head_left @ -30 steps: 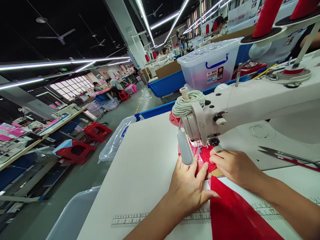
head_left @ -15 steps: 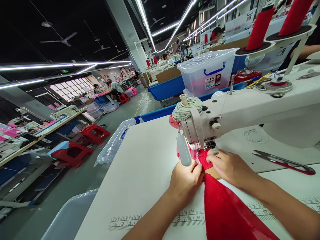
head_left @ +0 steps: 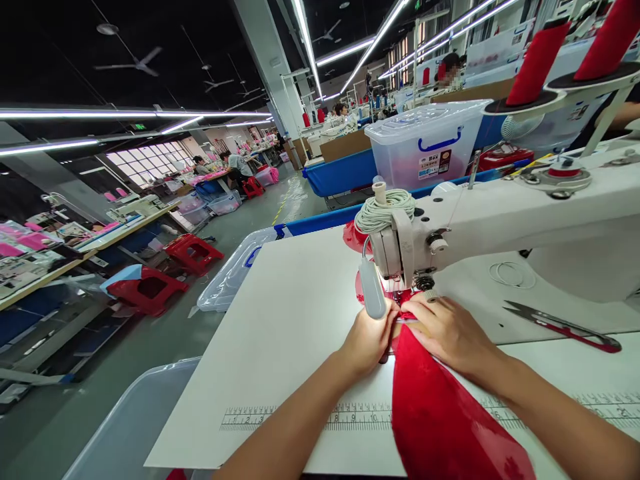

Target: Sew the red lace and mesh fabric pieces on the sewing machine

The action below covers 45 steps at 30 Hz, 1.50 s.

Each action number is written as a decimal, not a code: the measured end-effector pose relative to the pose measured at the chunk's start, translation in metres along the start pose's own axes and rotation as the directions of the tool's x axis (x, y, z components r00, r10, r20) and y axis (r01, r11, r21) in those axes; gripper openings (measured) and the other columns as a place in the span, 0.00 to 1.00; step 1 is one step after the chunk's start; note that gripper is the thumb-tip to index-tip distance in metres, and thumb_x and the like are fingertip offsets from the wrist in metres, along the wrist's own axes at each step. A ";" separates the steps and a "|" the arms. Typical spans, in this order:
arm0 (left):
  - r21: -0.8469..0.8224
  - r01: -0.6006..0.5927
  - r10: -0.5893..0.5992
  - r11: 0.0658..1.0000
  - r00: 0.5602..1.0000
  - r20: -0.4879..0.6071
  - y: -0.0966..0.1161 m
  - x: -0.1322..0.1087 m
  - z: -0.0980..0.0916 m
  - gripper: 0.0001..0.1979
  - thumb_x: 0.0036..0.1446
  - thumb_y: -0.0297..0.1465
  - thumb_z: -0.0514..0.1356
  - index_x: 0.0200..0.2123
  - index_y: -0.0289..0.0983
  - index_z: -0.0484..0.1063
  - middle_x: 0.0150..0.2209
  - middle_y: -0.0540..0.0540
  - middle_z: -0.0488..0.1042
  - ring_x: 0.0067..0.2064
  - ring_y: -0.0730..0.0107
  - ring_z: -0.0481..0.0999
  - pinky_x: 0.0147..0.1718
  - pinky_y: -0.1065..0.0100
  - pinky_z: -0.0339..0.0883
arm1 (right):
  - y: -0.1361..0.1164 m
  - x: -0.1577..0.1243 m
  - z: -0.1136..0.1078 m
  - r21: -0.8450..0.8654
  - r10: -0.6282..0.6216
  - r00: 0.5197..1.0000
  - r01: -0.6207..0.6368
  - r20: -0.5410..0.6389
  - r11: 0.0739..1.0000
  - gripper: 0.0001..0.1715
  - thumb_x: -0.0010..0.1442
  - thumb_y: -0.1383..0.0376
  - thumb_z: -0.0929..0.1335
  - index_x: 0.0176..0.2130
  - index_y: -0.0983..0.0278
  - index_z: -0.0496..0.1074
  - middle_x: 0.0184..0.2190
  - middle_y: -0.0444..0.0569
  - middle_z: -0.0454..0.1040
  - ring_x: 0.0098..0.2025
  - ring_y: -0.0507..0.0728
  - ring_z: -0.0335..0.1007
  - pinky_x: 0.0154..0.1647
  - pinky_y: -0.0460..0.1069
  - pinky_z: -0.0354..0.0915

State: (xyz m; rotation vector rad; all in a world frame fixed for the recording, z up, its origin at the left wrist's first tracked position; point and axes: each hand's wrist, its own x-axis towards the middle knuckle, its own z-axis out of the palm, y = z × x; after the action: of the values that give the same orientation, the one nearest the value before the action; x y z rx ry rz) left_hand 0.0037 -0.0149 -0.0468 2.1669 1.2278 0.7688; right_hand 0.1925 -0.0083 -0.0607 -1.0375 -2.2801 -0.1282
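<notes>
Nearest to the person, the wide part of a red cloth [head_left: 425, 400] lies over the front of the white desk [head_left: 270, 333] and covers some of the printed ruler marks [head_left: 245, 418]. From there the cloth becomes narrow toward the needle [head_left: 397, 297] of the sewing machine [head_left: 500, 223], where both hands work close together.

The left hand [head_left: 369, 337] is closed, its thumb and fingertips brought together on the cloth just beside the needle; the small lamp [head_left: 373, 290] hides part of these fingers. The right hand [head_left: 445, 328] has its fingers bent and near to each other over the cloth; whether it pinches or only presses, I cannot tell.

In my judgement, the sewing is in the middle. Some red material [head_left: 354, 238] lies beyond the needle, but I cannot tell if it is joined to this cloth. The large near part seems unsewn along its edge, so much probably remains. The stitches themselves are too small to see.

To the right of the hands, the scissors [head_left: 565, 325] lie apart on the machine bed, not in use. Farther away stand two red thread spools [head_left: 537, 63], a clear plastic box [head_left: 425, 147], and red stools [head_left: 147, 290] on the floor.
</notes>
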 end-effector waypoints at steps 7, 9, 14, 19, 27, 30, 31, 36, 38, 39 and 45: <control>-0.053 -0.093 0.087 0.994 0.990 -0.107 -0.004 0.006 0.005 0.07 0.55 0.24 0.54 0.37 0.38 0.69 0.35 0.48 0.73 0.36 0.67 0.73 0.37 0.66 0.70 | 0.002 0.003 0.000 0.111 0.087 0.996 -0.090 0.030 0.990 0.15 0.67 0.69 0.59 0.33 0.61 0.70 0.31 0.47 0.73 0.30 0.54 0.68 0.30 0.47 0.63; -0.057 -0.064 0.055 0.996 0.988 -0.145 -0.005 0.007 0.008 0.05 0.55 0.25 0.55 0.34 0.38 0.70 0.33 0.49 0.73 0.36 0.67 0.72 0.38 0.65 0.69 | 0.002 0.004 0.000 0.173 0.029 1.000 -0.030 0.007 0.984 0.13 0.66 0.70 0.58 0.36 0.61 0.70 0.33 0.48 0.73 0.33 0.54 0.70 0.33 0.48 0.65; -0.067 -0.042 0.029 0.997 0.982 -0.186 -0.003 0.006 0.010 0.08 0.62 0.28 0.54 0.33 0.38 0.71 0.35 0.47 0.75 0.38 0.66 0.73 0.41 0.64 0.68 | 0.007 0.000 0.001 -0.124 0.023 0.989 -0.042 -0.146 0.991 0.13 0.62 0.74 0.59 0.36 0.63 0.71 0.30 0.48 0.73 0.27 0.55 0.68 0.27 0.48 0.61; -0.059 -0.054 0.042 0.997 0.981 -0.188 -0.003 0.004 0.008 0.09 0.63 0.29 0.53 0.32 0.38 0.72 0.35 0.47 0.75 0.38 0.66 0.74 0.41 0.64 0.69 | 0.009 -0.008 -0.005 -0.245 0.092 0.964 -0.156 -0.251 0.957 0.15 0.60 0.77 0.58 0.34 0.63 0.69 0.37 0.48 0.77 0.22 0.49 0.65 0.18 0.48 0.47; 0.026 -0.198 0.200 0.980 0.962 -0.184 0.000 0.004 0.005 0.11 0.66 0.30 0.51 0.35 0.38 0.72 0.36 0.46 0.73 0.39 0.65 0.72 0.42 0.62 0.69 | -0.002 0.000 -0.005 -0.076 0.019 0.998 -0.024 -0.058 0.997 0.15 0.65 0.71 0.58 0.38 0.62 0.72 0.27 0.46 0.75 0.24 0.53 0.68 0.23 0.47 0.55; 0.083 -0.212 0.226 0.974 0.948 -0.223 -0.001 0.004 0.004 0.07 0.64 0.29 0.53 0.41 0.38 0.71 0.39 0.45 0.73 0.42 0.64 0.72 0.43 0.61 0.69 | -0.001 0.002 -0.005 -0.005 0.031 0.996 -0.032 -0.089 0.999 0.16 0.67 0.70 0.58 0.37 0.62 0.72 0.23 0.45 0.70 0.24 0.53 0.67 0.25 0.46 0.58; 0.083 -0.192 0.206 0.978 0.950 -0.234 -0.002 0.004 0.004 0.07 0.63 0.28 0.54 0.42 0.38 0.70 0.40 0.44 0.73 0.43 0.63 0.72 0.44 0.61 0.69 | 0.000 0.002 -0.006 0.020 0.034 0.995 -0.032 -0.096 0.999 0.15 0.67 0.69 0.58 0.38 0.63 0.72 0.23 0.45 0.70 0.24 0.52 0.66 0.25 0.45 0.59; 0.089 -0.132 0.151 0.987 0.953 -0.263 -0.007 0.003 0.007 0.06 0.61 0.27 0.56 0.42 0.37 0.68 0.40 0.44 0.72 0.42 0.64 0.73 0.44 0.62 0.70 | 0.000 0.000 -0.005 0.079 0.039 0.996 -0.033 -0.079 0.996 0.14 0.67 0.69 0.58 0.38 0.64 0.72 0.25 0.45 0.70 0.25 0.53 0.67 0.26 0.46 0.61; 0.211 -0.158 0.209 0.965 0.946 -0.248 -0.007 0.002 0.008 0.03 0.62 0.27 0.56 0.39 0.37 0.69 0.38 0.45 0.72 0.40 0.65 0.73 0.41 0.64 0.70 | -0.001 -0.002 -0.005 0.102 0.041 0.999 -0.037 -0.034 0.994 0.15 0.67 0.69 0.58 0.38 0.63 0.72 0.27 0.46 0.72 0.27 0.53 0.68 0.27 0.46 0.62; 0.291 -0.176 0.246 0.940 0.943 -0.225 -0.007 0.002 0.008 0.03 0.63 0.27 0.55 0.38 0.37 0.69 0.36 0.45 0.72 0.39 0.66 0.73 0.39 0.66 0.70 | -0.001 -0.003 -0.005 0.113 0.036 0.999 -0.034 -0.013 0.993 0.15 0.67 0.69 0.58 0.38 0.62 0.72 0.29 0.47 0.73 0.29 0.54 0.68 0.28 0.47 0.62; 0.516 -0.283 0.379 0.809 0.921 -0.088 -0.007 -0.003 0.011 0.13 0.64 0.21 0.49 0.32 0.37 0.71 0.29 0.48 0.70 0.29 0.70 0.69 0.25 0.72 0.62 | 0.001 -0.007 -0.008 0.112 -0.024 0.999 0.018 0.047 0.994 0.16 0.65 0.73 0.59 0.36 0.63 0.73 0.32 0.49 0.74 0.31 0.55 0.65 0.31 0.48 0.62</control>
State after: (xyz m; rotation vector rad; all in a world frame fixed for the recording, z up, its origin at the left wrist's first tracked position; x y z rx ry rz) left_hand 0.0061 -0.0165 -0.0599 2.8468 1.2531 0.8889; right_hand 0.2003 -0.0144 -0.0587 -0.9687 -2.3134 0.0158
